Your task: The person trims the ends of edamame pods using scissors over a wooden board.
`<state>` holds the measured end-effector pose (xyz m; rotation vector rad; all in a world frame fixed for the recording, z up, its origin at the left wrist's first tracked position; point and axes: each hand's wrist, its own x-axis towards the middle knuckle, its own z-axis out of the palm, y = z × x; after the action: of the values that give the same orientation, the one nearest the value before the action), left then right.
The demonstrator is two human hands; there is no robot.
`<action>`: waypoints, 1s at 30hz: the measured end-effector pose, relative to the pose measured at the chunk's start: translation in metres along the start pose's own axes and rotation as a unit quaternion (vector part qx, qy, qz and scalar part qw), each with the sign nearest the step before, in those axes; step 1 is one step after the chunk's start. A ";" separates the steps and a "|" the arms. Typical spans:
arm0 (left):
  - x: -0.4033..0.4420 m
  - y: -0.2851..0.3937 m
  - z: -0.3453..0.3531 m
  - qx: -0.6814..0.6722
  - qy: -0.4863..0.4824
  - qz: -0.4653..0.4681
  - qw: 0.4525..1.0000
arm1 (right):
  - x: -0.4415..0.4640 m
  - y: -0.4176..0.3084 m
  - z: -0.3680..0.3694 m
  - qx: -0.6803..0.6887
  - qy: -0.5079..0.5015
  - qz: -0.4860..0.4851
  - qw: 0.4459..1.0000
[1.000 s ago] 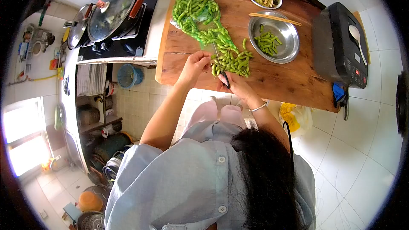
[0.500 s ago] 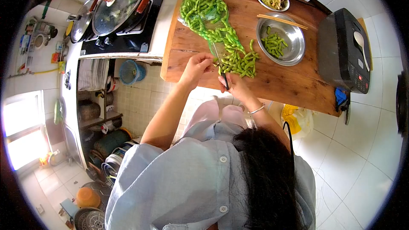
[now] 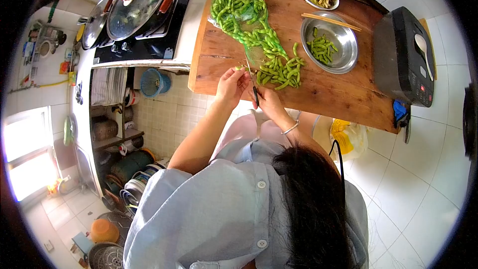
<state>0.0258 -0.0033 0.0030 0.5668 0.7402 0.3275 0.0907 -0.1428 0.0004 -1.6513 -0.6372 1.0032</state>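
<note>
- Table [image 3: 338,97]: brown wood, in front of the person, with the food on it
- Stove [image 3: 149,52]: flat and black, left of the table, with a strip of white counter between them
- Cooker [image 3: 386,57]: a dark box on the right end of the table
- Pot [image 3: 137,5]: it has a clear lid and sits on the stove
- Bag [image 3: 239,7]: green net, full of green pods, at the back left of the table
- Bowl [image 3: 346,55]: shiny metal, near the cooker, with some pods inside
- Plates [image 3: 334,3]: two, both with food, at the back of the table
- Pile [image 3: 281,73]: loose pods on the table, by the thin end of the bag, near the front edge
- Left hand [image 3: 230,85]: nearly closed, finger and thumb tips pinching one pod [image 3: 239,67]
- Right hand [image 3: 269,102]: closed around the black handle of the scissors; I cannot tell which fingers go in the loops
- Chopsticks [image 3: 331,22]: lying across the rim of the bowl
- Scissors [image 3: 255,95]: pointing away from the person, close beside the left fingertips; I cannot tell how wide the blades are
- Spoon [image 3: 421,45]: white, on top of the cooker
</note>
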 end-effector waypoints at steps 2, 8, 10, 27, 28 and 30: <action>-0.001 0.006 0.002 0.036 0.014 0.037 0.999 | 0.002 0.004 -0.001 -0.007 -0.018 -0.001 1.000; -0.006 0.035 0.000 0.314 -0.047 0.066 0.946 | 0.009 -0.013 -0.025 -0.009 -0.116 0.005 0.993; -0.007 0.041 -0.001 0.339 -0.071 0.063 0.936 | 0.010 -0.013 -0.026 0.012 -0.119 0.017 0.993; -0.011 0.055 0.003 0.360 -0.120 -0.006 0.925 | 0.011 -0.028 -0.027 0.036 -0.184 0.071 0.980; -0.011 0.056 0.002 0.364 -0.126 -0.011 0.923 | 0.010 -0.030 -0.027 0.037 -0.183 0.070 0.980; -0.010 0.057 0.002 0.374 -0.136 -0.016 0.917 | 0.010 -0.031 -0.027 0.038 -0.180 0.066 0.981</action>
<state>0.0155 0.0371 0.0431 1.2950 0.5861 -0.0861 0.1207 -0.1391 0.0291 -1.4716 -0.7234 1.4254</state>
